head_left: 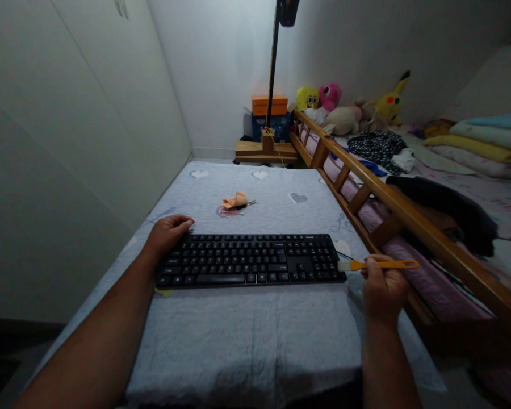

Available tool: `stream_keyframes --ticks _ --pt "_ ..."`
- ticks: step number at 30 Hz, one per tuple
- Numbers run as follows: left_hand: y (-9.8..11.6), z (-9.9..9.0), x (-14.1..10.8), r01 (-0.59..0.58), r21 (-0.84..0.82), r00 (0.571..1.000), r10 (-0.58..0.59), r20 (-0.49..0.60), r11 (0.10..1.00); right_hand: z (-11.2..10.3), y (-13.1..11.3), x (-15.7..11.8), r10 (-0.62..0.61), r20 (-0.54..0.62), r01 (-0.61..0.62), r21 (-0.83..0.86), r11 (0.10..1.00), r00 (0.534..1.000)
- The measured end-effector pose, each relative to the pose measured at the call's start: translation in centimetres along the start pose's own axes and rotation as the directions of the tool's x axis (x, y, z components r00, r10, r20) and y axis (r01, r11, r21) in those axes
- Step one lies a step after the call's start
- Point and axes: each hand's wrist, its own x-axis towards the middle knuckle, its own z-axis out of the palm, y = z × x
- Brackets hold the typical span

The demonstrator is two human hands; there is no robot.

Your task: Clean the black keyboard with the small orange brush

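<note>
A black keyboard (234, 261) lies flat on the light blue cloth, its long side facing me. My left hand (169, 232) is closed at the keyboard's far left corner, gripping its edge; part of the fingers is hidden behind the hand. Held in my right hand (383, 284) is a small brush (357, 265) with an orange handle and pale bristles. Its bristles touch or sit just beside the keyboard's right end, near the number keys; which of the two I cannot tell. A thin cable (344, 255) runs from that end toward my right hand.
Beyond the keyboard lie a crumpled orange cloth (235, 200) and a thin metal-tipped tool (247, 204) on the cloth-covered table (247, 329). A wooden bed rail (378, 190) borders the right side. A white cabinet (80, 142) stands left, a wooden stand (266, 149) behind.
</note>
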Motion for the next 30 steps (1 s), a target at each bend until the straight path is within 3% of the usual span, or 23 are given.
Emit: stream_keyframes --ticks 4,7,9,13,17,21,25,30 --pt "-0.1 0.0 0.1 -0.008 0.009 1.000 0.008 0.002 1.000 0.4 -0.8 -0.5 0.080 0.243 -0.139 0.237 0.962 0.967" --pt "0.0 -0.1 0.0 -0.011 0.016 1.000 0.011 0.003 1.000 0.6 -1.4 -0.9 0.075 0.363 -0.169 0.236 0.957 0.929" --pt "0.1 -0.1 -0.1 -0.011 0.017 1.000 0.011 0.004 1.000 0.5 -1.4 -0.9 0.071 0.382 -0.158 0.200 0.967 0.921" --pt "0.3 -0.1 -0.2 -0.006 0.019 1.000 0.006 -0.003 1.000 0.3 -1.0 -0.5 0.057 0.314 -0.078 0.055 0.995 0.948" --pt "0.4 -0.1 -0.2 -0.007 0.027 1.000 0.007 -0.006 1.000 0.0 -0.9 0.0 -0.034 0.161 0.055 -0.129 0.990 0.986" --pt "0.3 -0.1 -0.1 -0.014 0.019 1.000 0.014 -0.001 1.000 -0.1 -0.6 0.2 -0.104 0.075 0.118 -0.223 0.968 0.992" --pt "0.1 -0.1 -0.1 -0.020 0.010 1.000 0.020 -0.002 1.000 -0.2 -0.2 0.3 -0.141 0.012 0.140 -0.256 0.957 0.990" --pt "0.2 -0.1 -0.1 -0.014 0.014 1.000 0.014 -0.003 1.000 -0.2 -0.5 0.1 -0.062 -0.004 0.061 -0.134 0.989 0.998"
